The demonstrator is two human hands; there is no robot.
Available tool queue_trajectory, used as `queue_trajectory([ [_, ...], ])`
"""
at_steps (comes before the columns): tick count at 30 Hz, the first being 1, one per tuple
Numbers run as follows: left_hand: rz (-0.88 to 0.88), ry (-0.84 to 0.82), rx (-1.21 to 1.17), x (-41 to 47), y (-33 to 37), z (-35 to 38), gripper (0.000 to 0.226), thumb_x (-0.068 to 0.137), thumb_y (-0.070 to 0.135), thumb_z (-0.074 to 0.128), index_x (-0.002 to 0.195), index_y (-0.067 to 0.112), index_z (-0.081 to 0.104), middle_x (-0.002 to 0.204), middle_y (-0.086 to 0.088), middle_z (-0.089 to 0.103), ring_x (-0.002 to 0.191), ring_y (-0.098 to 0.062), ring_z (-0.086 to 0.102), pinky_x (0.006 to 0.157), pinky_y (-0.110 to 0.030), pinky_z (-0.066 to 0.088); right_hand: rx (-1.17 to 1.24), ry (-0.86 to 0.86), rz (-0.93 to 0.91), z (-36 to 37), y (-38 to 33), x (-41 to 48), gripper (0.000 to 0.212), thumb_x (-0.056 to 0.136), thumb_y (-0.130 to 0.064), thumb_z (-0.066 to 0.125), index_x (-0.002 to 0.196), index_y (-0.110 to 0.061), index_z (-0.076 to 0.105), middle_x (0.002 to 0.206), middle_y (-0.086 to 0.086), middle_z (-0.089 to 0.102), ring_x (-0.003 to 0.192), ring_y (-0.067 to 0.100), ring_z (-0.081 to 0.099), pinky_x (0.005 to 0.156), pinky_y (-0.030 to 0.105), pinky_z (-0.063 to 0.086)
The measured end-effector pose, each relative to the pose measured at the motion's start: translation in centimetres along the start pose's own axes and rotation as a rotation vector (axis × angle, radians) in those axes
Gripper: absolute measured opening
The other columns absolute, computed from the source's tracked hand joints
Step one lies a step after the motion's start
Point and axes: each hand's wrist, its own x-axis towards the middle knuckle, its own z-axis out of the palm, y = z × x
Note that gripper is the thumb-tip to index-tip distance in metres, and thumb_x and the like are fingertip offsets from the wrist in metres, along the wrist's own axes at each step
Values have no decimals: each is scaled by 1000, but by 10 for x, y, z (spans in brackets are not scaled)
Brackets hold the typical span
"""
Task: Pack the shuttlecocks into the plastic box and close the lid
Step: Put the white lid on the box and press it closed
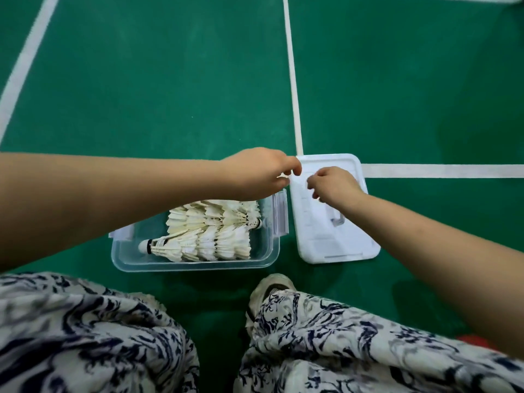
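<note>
Here, left hand (261, 173) pinching lid (334, 236) edge, right hand (333, 184) curled above it, grip unclear.

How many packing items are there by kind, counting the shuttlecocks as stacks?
plastic box: 1
shuttlecock stacks: 2, both inside it
lid: 1, off, beside it
Total: 4

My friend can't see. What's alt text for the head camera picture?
The left hand pinches the edge of a white lid on the green court floor; the right hand curls over it. Beside it, a clear plastic box holds two stacks of shuttlecocks.
</note>
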Motion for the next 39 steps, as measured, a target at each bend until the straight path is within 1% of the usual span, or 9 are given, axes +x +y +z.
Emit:
queue_trajectory([
  [2,-7,-27,4,5,-3,5,30,93,21,39,122,18,49,121,-7,57,106,-26,54,90,-39,44,-59,22,52,-5,20,11,26,85,-19,43,91,-4,64,86,10,67,79,30,61,54,30,44],
  [5,-19,-36,-1,14,-6,11,30,93,20,38,121,18,49,120,-7,57,105,-26,54,88,-36,44,-154,45,104,-7,47,26,20,86,-19,40,74,-10,53,73,9,58,65,27,52,47,27,28],
  [7,-19,-44,-18,20,-5,15,30,93,20,39,121,18,49,121,-6,58,105,-26,54,88,-35,44,-209,59,139,-3,57,35,16,87,-20,42,86,-12,55,87,11,58,84,31,53,60,29,37],
  [9,-19,-54,-25,26,-4,19,30,92,19,41,121,18,50,122,-6,57,107,-25,53,87,-34,43,-279,90,157,3,65,43,29,87,-23,45,112,-11,55,116,17,53,111,37,45,84,36,39],
  [13,-7,-55,21,35,-3,24,31,92,19,42,122,18,50,123,-8,55,114,-25,46,91,-35,39,-307,76,163,17,76,51,40,86,-24,48,125,-13,46,131,18,39,123,36,32,94,39,35],
  [19,-12,-77,52,38,-4,29,33,92,20,42,124,19,49,123,-8,55,116,-26,45,93,-37,39,-249,-69,136,37,84,53,42,88,-26,47,129,-17,45,135,16,37,123,35,38,95,38,37],
  [28,0,-104,90,35,-3,33,33,92,20,40,124,20,47,123,-8,55,115,-28,46,94,-40,40,-184,-64,119,33,88,55,44,88,-24,44,131,-15,45,137,15,36,109,32,52,81,31,40],
  [34,13,-109,84,34,-3,32,33,92,20,41,124,20,48,122,-9,56,115,-28,46,94,-41,40,-192,-60,168,29,85,55,40,88,-18,39,125,-6,49,133,17,39,101,35,56,80,34,43],
  [39,7,-103,66,28,-5,29,32,92,21,40,122,20,48,120,-8,56,113,-26,47,93,-41,41,-116,-6,152,21,81,52,42,86,-17,40,125,-8,51,128,17,47,94,35,62,82,36,49],
])
